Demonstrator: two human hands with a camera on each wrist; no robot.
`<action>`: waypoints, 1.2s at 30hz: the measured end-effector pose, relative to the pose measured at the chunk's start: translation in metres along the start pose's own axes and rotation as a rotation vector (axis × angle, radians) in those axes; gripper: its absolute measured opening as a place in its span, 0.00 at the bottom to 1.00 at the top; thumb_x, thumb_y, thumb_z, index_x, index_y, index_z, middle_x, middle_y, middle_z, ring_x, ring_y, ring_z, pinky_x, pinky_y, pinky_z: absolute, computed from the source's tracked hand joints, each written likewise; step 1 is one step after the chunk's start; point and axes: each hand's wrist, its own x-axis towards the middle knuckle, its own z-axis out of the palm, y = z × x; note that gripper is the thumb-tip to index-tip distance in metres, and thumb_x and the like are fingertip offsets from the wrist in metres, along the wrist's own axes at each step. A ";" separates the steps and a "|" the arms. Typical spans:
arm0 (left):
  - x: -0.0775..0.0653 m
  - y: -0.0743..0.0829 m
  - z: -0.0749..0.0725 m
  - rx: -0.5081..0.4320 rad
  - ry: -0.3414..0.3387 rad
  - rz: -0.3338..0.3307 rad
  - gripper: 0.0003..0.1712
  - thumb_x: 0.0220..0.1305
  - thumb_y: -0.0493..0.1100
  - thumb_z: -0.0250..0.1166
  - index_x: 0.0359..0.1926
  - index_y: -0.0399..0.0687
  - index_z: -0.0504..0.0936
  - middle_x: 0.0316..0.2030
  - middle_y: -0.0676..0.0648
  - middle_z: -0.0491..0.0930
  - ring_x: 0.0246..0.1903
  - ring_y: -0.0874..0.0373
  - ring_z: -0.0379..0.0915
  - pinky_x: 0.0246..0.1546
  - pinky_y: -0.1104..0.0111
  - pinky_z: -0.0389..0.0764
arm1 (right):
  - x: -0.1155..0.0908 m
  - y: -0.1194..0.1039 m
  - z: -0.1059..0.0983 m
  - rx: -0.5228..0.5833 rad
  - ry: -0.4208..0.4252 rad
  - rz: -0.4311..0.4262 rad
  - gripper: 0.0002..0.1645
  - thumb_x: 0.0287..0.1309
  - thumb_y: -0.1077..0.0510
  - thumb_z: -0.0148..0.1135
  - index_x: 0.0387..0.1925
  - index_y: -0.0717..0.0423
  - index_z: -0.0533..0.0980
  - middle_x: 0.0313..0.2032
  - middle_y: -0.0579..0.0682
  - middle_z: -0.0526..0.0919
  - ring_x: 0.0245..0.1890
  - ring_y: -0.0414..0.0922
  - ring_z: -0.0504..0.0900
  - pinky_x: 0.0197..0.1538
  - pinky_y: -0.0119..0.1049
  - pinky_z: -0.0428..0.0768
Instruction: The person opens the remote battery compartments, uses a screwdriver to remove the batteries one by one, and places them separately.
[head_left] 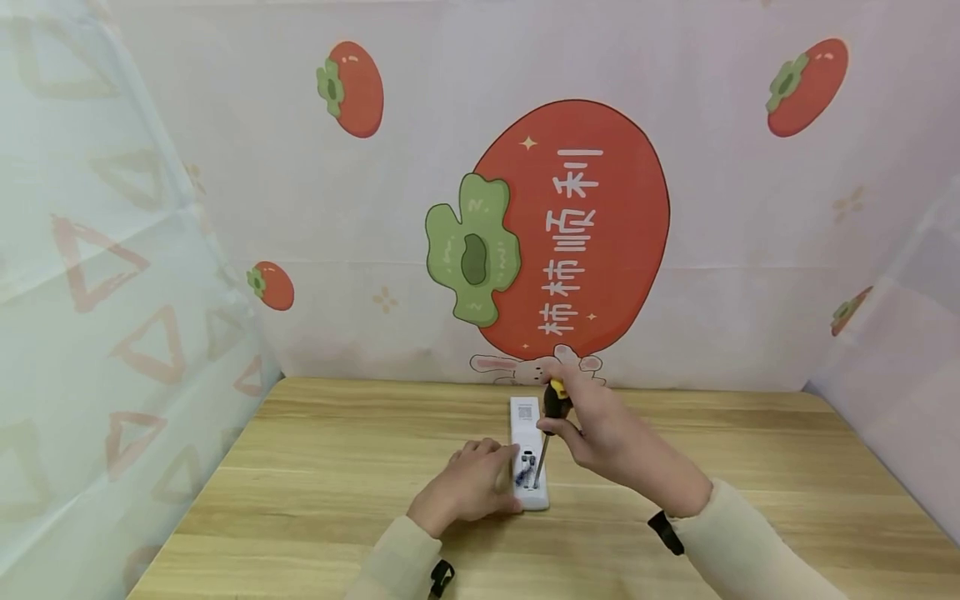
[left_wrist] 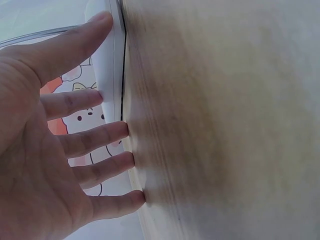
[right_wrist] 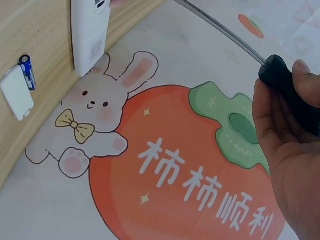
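A white remote control [head_left: 525, 412] lies back side up on the table, its battery compartment uncovered and a dark blue patch showing inside. My left hand [head_left: 471, 485] is at its left side, thumb by the near end. In the left wrist view, this hand's straight fingers [left_wrist: 92, 139] reach the remote's edge and the tabletop. A screwdriver [head_left: 555, 402] with a black and yellow handle is gripped in my right hand [head_left: 600, 421]. Its metal shaft [head_left: 542, 458] slants down, tip over the compartment's near end. The right wrist view shows the handle [right_wrist: 280, 75] between thumb and fingers.
In the right wrist view, a blue battery [right_wrist: 28, 72] and a white battery cover [right_wrist: 18, 92] lie together on the wooden table [head_left: 337, 467] beside the remote. A cloth backdrop [head_left: 420, 50] printed with persimmons and a rabbit rises behind the table's far edge.
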 end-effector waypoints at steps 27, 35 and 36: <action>-0.001 0.000 0.000 0.017 0.003 -0.002 0.46 0.54 0.60 0.77 0.70 0.48 0.73 0.61 0.43 0.75 0.61 0.42 0.69 0.61 0.46 0.71 | 0.002 0.004 -0.005 0.165 -0.059 0.095 0.37 0.56 0.69 0.71 0.61 0.61 0.61 0.32 0.46 0.77 0.22 0.37 0.78 0.21 0.24 0.77; -0.001 0.001 -0.001 0.008 0.003 -0.006 0.46 0.54 0.59 0.78 0.70 0.49 0.74 0.61 0.43 0.75 0.61 0.42 0.69 0.61 0.46 0.71 | 0.004 0.002 -0.006 0.152 -0.032 0.073 0.38 0.54 0.70 0.72 0.61 0.60 0.61 0.33 0.45 0.79 0.28 0.36 0.80 0.29 0.25 0.81; -0.001 0.001 -0.001 0.007 0.003 -0.006 0.46 0.54 0.59 0.78 0.70 0.49 0.73 0.61 0.43 0.75 0.61 0.42 0.69 0.61 0.46 0.71 | 0.004 0.001 -0.006 0.149 -0.025 0.065 0.38 0.54 0.71 0.72 0.61 0.60 0.61 0.33 0.44 0.79 0.29 0.36 0.80 0.30 0.25 0.81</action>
